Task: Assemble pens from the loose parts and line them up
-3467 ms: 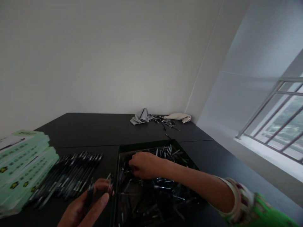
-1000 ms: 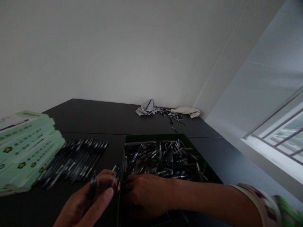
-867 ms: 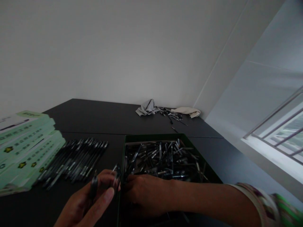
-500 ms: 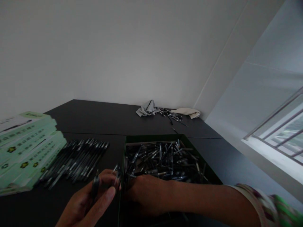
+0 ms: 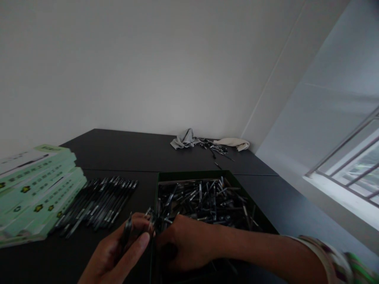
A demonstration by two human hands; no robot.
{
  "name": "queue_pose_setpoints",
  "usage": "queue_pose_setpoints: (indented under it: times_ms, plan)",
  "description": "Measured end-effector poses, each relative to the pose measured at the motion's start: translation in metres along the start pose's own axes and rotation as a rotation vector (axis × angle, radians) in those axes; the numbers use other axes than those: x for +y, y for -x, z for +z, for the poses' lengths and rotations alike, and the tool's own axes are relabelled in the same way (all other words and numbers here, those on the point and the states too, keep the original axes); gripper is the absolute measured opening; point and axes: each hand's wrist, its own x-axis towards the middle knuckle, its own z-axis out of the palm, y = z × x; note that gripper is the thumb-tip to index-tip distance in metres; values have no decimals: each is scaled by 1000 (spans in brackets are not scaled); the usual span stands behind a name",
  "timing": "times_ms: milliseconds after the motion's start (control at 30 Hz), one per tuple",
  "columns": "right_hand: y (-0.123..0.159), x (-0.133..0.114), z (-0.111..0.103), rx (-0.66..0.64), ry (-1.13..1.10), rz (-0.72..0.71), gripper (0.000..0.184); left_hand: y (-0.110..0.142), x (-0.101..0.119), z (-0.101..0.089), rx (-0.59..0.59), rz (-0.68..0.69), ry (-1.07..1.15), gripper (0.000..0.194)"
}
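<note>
My left hand (image 5: 115, 250) is at the bottom middle, its fingers shut on a dark pen barrel (image 5: 127, 230) that stands up between them. A small pen part (image 5: 151, 221) shows at its fingertips. My right hand (image 5: 186, 246) reaches in from the right over the near left corner of a dark green box (image 5: 195, 173) and rests among a loose heap of black and silver pen parts (image 5: 204, 201). Its fingers almost meet my left hand, and I cannot tell whether they hold anything.
A neat row of black pens (image 5: 97, 203) lies on the black table (image 5: 118, 156), beside stacked pale green printed packets (image 5: 38, 193). At the far edge are a grey cloth (image 5: 184, 139), a cream cloth (image 5: 233, 144) and a small pile of pen parts (image 5: 214, 148). A barred window (image 5: 349, 169) is at right.
My right hand has moved from the middle of the box to its near left corner, next to my left hand. My left hand has shifted slightly right, still holding the pen barrel.
</note>
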Motion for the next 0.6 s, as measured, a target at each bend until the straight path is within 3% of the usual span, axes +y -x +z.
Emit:
queue_pose_setpoints:
  times_ms: [100, 233, 300, 467, 600]
  plan:
    - [4, -5, -6, 39, -131, 56, 7, -2, 0, 1, 38, 28, -70, 35]
    - [13, -12, -17, 135, -147, 162, 27, -4, 10, 9, 189, 81, -70, 48]
    - [18, -16, -22, 183, -187, 204, 28, -6, 18, 14, 214, 91, -60, 52]
    - [28, -34, -30, 374, -465, 402, 24, -9, 32, 21, 208, 131, -68, 53]
    - [35, -52, -31, 434, -719, 382, 11, -6, 30, 21, 129, 162, -107, 44]
